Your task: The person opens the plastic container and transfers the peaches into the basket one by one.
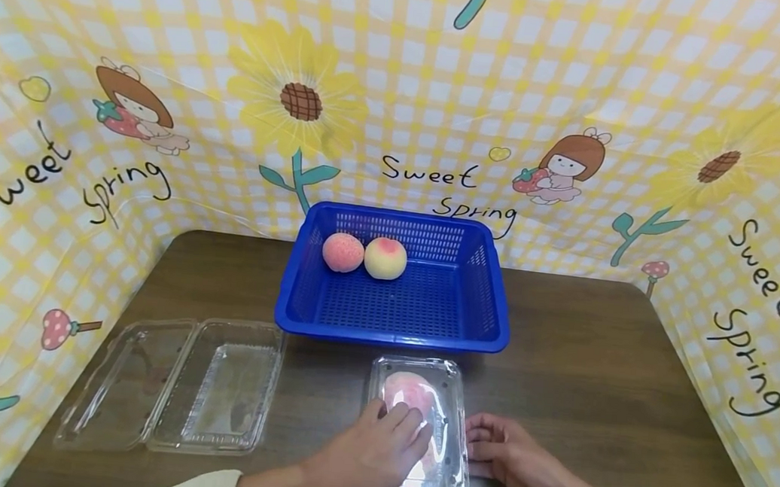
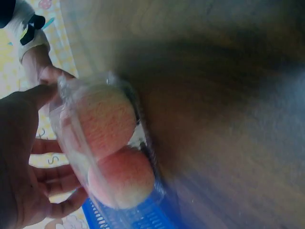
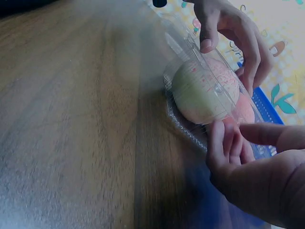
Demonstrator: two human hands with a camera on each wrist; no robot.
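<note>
A clear plastic clamshell box (image 1: 451,383) lies on the table with its lid down over two pink-and-cream peaches (image 3: 193,93). My left hand (image 1: 375,454) rests over its lid, fingers bent loosely across the top and thumb near the front edge. In the left wrist view, the fingers of that hand spread along the box's side. At the right edge of the box is my right hand (image 1: 511,456). The right wrist view shows its thumb and fingers (image 3: 219,148) pinching the rim.
A blue basket (image 1: 393,339) behind the box holds two more peaches (image 1: 364,257). To the left, a second clear clamshell box (image 1: 172,387) lies with its lid folded out flat. A yellow checked cloth (image 1: 401,86) surrounds the brown table (image 1: 586,348) at the back and sides.
</note>
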